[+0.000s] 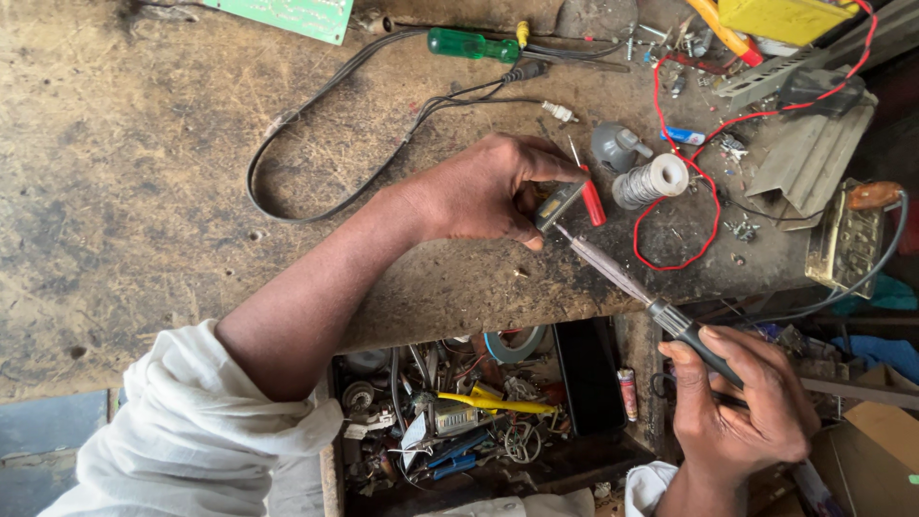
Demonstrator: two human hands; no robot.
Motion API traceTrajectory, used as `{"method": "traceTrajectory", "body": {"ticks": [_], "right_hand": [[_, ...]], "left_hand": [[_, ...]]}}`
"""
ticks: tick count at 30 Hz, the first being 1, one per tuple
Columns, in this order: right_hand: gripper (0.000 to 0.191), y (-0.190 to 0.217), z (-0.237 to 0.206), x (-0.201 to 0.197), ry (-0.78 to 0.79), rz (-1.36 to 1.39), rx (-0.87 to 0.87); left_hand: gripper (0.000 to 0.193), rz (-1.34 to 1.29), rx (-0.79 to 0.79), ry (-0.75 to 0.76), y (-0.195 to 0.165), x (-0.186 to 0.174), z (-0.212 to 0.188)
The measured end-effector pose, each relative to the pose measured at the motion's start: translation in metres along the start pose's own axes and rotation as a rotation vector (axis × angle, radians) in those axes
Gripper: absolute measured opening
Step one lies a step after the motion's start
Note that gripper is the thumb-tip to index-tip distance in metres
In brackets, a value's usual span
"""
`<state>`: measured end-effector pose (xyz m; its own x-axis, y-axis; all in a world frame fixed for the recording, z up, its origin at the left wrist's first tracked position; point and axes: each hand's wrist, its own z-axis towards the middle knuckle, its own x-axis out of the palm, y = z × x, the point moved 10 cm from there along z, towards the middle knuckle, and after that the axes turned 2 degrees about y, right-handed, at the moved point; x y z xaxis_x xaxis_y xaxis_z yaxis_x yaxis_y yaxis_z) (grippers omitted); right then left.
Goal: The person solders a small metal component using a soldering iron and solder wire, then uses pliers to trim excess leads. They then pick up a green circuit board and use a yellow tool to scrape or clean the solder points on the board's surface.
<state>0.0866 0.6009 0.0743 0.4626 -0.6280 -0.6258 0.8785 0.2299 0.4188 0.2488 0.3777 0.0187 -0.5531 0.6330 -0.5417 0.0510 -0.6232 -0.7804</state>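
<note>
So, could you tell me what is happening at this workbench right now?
A person in white sleeves is soldering at a worn wooden bench. The left hand pins a small grey metal component and a red-handled tool to the surface. The right hand grips a black-handled soldering iron, its tip touching the component. A spool of silver solder wire and a looping red wire lie beside it.

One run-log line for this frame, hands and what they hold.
left hand: pinches small part on bench | right hand: grips soldering iron, tip at part | solder spool beside
</note>
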Motion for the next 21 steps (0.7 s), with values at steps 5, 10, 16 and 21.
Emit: {"method": "traceTrajectory", "body": {"ticks": [5, 10, 16, 21], "right_hand": [[0.023, -0.013, 0.007, -0.017, -0.066, -0.121, 0.086], [0.017, -0.067, 0.003, -0.071, -0.318, 0.096, 0.306], [0.016, -0.107, -0.013, -0.115, -0.339, -0.033, 0.306], [0.017, -0.153, -0.026, -0.109, -0.336, -0.020, 0.375]], "left_hand": [[0.083, 0.187, 0.298, -0.152, -0.031, -0.018, -0.003], [0.080, -0.089, -0.246, 0.049, 0.002, -0.011, 0.002], [0.064, -0.200, -0.058, -0.087, -0.039, -0.032, -0.001], [0.063, -0.205, 0.000, -0.114, -0.040, -0.031, -0.003]]}}
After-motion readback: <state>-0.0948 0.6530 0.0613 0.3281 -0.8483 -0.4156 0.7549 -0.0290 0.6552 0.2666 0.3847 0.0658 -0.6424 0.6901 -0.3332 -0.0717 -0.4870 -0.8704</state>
